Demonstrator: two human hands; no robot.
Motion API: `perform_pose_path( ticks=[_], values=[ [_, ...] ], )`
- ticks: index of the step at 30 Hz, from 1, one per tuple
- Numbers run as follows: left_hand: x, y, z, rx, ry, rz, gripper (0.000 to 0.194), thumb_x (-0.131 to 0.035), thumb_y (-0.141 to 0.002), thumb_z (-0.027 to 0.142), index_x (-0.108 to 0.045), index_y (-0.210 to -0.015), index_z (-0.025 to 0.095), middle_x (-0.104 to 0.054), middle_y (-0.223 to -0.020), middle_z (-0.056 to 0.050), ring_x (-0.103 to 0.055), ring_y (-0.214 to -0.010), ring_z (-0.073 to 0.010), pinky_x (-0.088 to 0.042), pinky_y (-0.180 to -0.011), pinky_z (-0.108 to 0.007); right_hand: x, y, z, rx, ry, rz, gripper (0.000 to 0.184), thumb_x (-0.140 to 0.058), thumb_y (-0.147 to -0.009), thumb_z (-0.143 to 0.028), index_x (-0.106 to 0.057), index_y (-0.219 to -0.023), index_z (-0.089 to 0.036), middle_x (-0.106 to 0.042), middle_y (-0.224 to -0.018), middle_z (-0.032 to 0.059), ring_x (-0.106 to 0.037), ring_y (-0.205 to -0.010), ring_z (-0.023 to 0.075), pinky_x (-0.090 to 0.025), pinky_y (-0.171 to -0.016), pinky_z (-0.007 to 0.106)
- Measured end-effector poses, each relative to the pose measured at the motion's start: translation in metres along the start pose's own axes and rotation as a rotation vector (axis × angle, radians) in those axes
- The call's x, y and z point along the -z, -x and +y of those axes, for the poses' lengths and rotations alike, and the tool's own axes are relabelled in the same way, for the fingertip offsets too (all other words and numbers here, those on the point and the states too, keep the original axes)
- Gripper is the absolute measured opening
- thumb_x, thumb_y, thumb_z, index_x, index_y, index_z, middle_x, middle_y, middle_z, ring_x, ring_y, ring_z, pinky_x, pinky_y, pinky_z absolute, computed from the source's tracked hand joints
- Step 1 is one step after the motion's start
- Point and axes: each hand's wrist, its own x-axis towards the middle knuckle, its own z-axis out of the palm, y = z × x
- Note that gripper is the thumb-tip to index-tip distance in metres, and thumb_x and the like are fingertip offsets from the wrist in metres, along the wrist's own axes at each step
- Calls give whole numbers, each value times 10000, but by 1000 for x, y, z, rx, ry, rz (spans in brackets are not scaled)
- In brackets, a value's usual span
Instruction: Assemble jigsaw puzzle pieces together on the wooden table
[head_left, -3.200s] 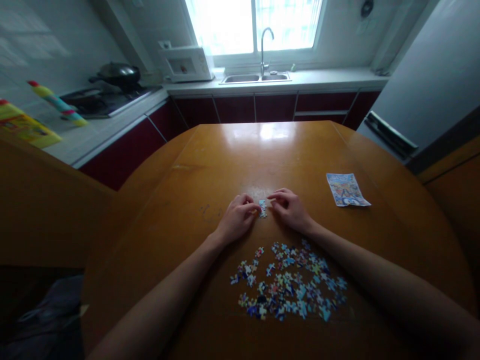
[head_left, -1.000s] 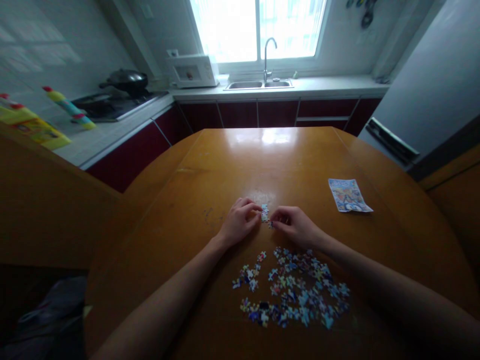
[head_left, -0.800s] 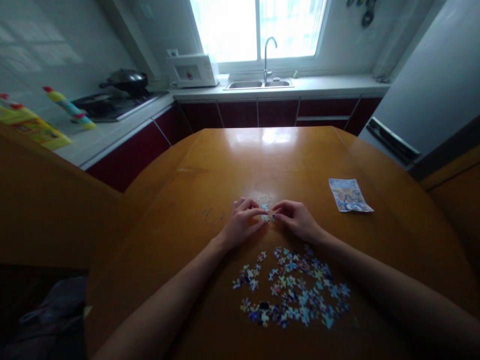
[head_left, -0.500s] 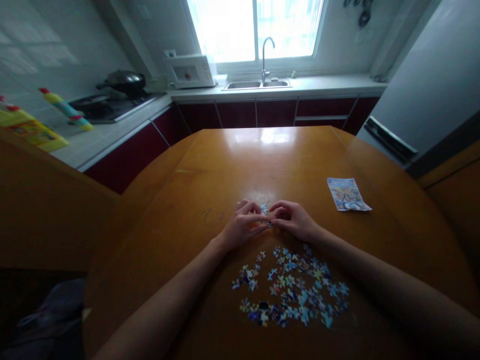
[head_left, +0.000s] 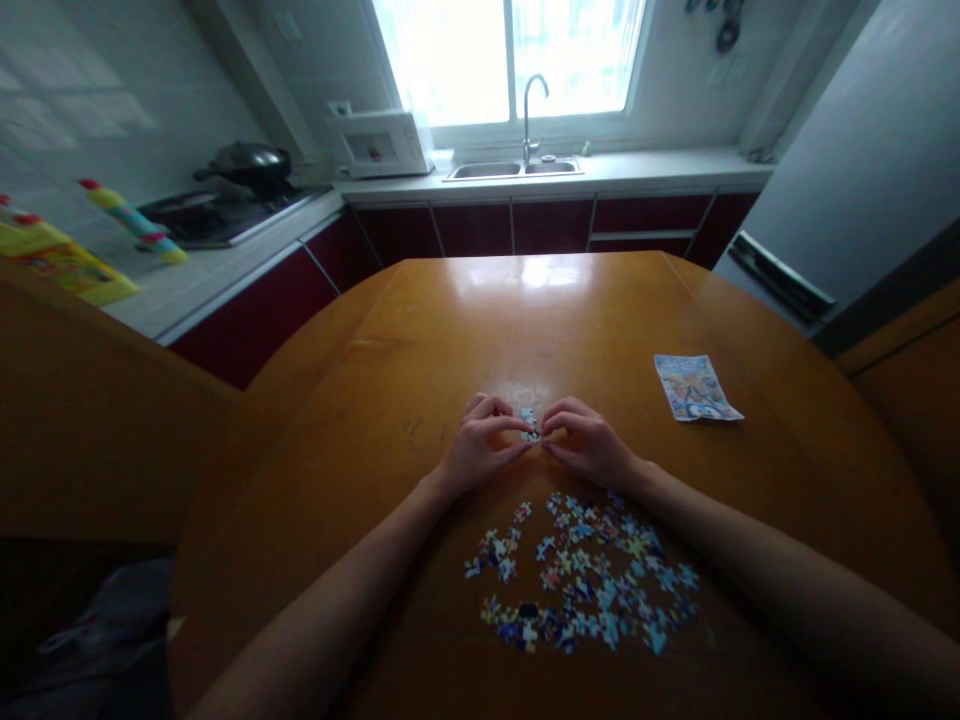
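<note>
A small strip of joined jigsaw puzzle pieces lies on the wooden table between my hands. My left hand reaches it from the left, thumb and index finger closing on the lower part of the strip. From the right, my right hand has its thumb and fingertips bent together at the strip's lower right edge, with any piece there mostly hidden. Closer to me, many loose puzzle pieces are spread between my forearms, with a smaller group to their left.
A printed picture sheet lies on the right of the round table. Beyond the table are a sink, a microwave and a stove with a pan. A fridge stands at the right.
My left index finger has drawn back and the hands have parted slightly, so more of the joined strip shows between them. The loose pieces look unchanged.
</note>
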Motion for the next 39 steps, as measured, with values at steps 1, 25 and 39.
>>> perform_pose_path(
  ticks=[1,25,39],
  values=[
    [0,0,-1,-8,9,1,153,-768,-821,322,-771,-961,261,-567,-872,-35,-502,-891,-188,-446,-827,-338,0,0,0,20,-3,0,55,-663,-876,-166,-662,-910,-209,-669,-954,60,-618,-930,197,-509,-842,375],
    [3,-2,2,109,7,29,206,-526,-930,187,-711,-840,190,-578,-846,-33,-529,-903,-187,-436,-851,-343,-15,5,6,88,378,-186,185,-545,-933,-134,-699,-873,-218,-681,-927,45,-564,-914,186,-501,-835,333],
    [1,0,-1,56,-14,-54,235,-581,-805,68,-740,-709,213,-558,-818,-24,-505,-876,-182,-423,-849,-351,-10,5,1,13,371,-153,177,-551,-919,-130,-704,-941,-216,-661,-966,55,-541,-951,204,-489,-847,340]
  ],
)
